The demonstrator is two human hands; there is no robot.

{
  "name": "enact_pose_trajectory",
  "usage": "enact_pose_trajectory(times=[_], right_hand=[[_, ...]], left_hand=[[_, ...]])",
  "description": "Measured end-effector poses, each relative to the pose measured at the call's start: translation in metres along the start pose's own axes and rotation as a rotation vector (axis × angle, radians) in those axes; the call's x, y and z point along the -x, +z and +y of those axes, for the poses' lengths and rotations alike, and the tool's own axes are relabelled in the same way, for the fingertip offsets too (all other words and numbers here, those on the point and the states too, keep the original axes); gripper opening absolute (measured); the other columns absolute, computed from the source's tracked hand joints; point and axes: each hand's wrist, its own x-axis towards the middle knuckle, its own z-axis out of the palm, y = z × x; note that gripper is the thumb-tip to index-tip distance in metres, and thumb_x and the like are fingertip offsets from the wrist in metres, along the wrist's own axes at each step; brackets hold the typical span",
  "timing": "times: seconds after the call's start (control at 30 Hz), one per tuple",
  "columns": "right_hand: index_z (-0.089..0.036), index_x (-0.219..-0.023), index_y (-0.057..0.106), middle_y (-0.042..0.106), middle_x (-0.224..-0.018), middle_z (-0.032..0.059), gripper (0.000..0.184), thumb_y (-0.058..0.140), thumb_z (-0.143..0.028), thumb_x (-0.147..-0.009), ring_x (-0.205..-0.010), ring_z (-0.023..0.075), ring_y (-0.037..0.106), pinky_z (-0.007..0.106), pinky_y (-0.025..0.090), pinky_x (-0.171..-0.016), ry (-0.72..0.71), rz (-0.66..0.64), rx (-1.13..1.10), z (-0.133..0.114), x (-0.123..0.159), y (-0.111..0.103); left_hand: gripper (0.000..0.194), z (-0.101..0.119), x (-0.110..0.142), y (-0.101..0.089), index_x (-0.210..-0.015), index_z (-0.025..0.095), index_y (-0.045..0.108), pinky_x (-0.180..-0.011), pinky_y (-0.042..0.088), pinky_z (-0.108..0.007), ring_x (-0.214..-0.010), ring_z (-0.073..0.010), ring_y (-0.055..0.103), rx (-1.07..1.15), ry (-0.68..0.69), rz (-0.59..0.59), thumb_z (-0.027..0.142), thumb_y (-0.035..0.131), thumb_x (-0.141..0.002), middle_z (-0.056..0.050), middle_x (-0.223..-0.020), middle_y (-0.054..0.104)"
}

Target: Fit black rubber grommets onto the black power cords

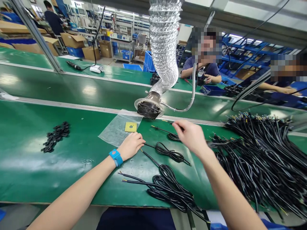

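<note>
1. Two bare hands reach over a green worktop [91, 182], both around its middle
2. The right hand [192, 135] has its grip pressed together, pinching a black cable [170, 122] close to its stripped end, to the right of a round black fan [148, 110] under a foil duct [164, 38]
3. The left hand [131, 145], behind a blue wristband [116, 157], has its fingers bent together at the end of a coiled cable [176, 156]; whether that grip pinches it, I cannot tell
4. Just beyond the left hand, a yellow sponge [127, 127] with a hole lies on a clear plastic sheet [112, 131]
5. More looped cables [168, 193] lie nearer the body, a large cable pile [261, 163] spreads at right, and black plastic clips [56, 136] sit at left
</note>
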Motion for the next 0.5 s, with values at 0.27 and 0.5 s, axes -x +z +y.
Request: enact_pose_trajectory(times=[0.27, 0.5], right_hand=[[-0.021, -0.091, 0.074, 0.069, -0.086, 0.0059, 0.023, 0.053, -0.027, -0.094, -0.084, 0.0188, 0.063, 0.027, 0.044, -0.068, -0.043, -0.194, 0.051, 0.02, 0.021, 0.096], [-0.019, -0.096, 0.074, 0.064, -0.089, 0.0106, 0.031, 0.055, -0.043, -0.093, -0.084, 0.0239, 0.058, 0.035, 0.046, -0.073, -0.12, -0.135, 0.057, 0.006, 0.016, 0.077]], left_hand=[[0.023, -0.001, 0.001, 0.002, -0.092, 0.019, 0.069, -0.074, 0.039, -0.034, -0.082, -0.0194, 0.052, 0.001, 0.025, 0.02, 0.026, 0.048, -0.096, -0.006, -0.087, 0.06], [0.02, 0.001, -0.001, 0.0, -0.088, 0.018, 0.067, -0.072, 0.038, -0.033, -0.08, -0.0195, 0.052, 0.001, 0.034, 0.048, 0.025, 0.05, -0.096, -0.006, -0.084, 0.059]])
